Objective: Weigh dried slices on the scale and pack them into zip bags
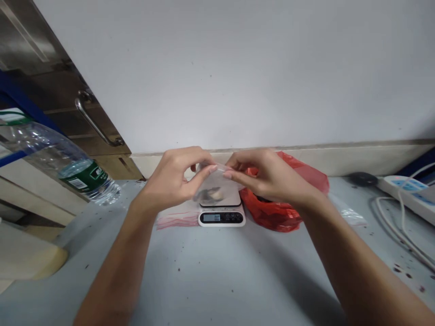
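Observation:
Between my hands hangs a small clear zip bag (pixel 207 185) with a few dark and pale bits at its bottom. My left hand (pixel 181 174) pinches its top edge on the left, thumb against fingers. On the right, my right hand (pixel 260 174) pinches the same edge. Below and behind the bag stands a white digital kitchen scale (pixel 203 219), its display reading 0.0. A stack of flat zip bags (pixel 178 219) with red edges lies at the scale's left. Against its right side sits a crumpled red plastic bag (pixel 277 217), partly hidden by my right hand and forearm.
A water bottle (pixel 84 176) with a green label stands at the left, near a pale container (pixel 30 258). Another clear bag (pixel 348 213) lies right of the red one. A power strip (pixel 413 194) with white cables is at far right. A wall (pixel 238 90) rises behind.

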Available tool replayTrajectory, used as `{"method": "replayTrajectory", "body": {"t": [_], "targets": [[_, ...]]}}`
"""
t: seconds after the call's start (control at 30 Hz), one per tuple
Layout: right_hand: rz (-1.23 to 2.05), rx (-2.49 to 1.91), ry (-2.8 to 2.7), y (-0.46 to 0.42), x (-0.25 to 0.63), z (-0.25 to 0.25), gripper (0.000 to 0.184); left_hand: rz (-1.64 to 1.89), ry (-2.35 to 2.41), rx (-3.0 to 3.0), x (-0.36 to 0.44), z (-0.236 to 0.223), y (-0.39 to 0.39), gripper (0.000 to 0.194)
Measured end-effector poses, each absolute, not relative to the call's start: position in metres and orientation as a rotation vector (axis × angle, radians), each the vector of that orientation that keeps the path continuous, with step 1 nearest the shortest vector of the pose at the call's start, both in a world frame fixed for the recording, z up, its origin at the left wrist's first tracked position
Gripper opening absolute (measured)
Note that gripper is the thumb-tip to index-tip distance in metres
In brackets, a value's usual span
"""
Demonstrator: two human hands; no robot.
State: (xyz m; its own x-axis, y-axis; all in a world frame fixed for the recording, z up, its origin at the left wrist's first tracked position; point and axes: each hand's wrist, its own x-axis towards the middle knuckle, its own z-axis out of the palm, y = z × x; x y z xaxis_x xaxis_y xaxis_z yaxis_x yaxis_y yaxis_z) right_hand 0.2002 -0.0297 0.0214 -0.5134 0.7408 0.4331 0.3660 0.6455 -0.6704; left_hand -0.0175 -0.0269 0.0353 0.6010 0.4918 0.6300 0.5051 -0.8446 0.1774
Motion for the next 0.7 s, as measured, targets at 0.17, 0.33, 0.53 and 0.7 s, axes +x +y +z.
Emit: {"method": "replayTrajectory", "body": {"t": [0.17,0.33,0.53,0.7], "targets": [[0.53,-0.887,-2.128,-0.028,0.202,0.022,0.028,-1.083,-0.916,-2.764,-0.017,0.039,-0.028,0.019],[0.616,-1.005,-2.245,-0.03,0.214,0.027,0.026,-1.071,-1.0,-2.769,-0.026,0.045,-0.027,0.022],[0.498,-1.136,-2.363,-0.036,0.224,0.033,0.026,-1.175,-0.93,-2.883,-0.025,0.047,-0.027,0.013],[0.641,-1.155,-2.526,-0.037,0.223,0.032,0.021,-1.138,-0.646,-2.937,0.012,0.047,-0.031,0.019]]}}
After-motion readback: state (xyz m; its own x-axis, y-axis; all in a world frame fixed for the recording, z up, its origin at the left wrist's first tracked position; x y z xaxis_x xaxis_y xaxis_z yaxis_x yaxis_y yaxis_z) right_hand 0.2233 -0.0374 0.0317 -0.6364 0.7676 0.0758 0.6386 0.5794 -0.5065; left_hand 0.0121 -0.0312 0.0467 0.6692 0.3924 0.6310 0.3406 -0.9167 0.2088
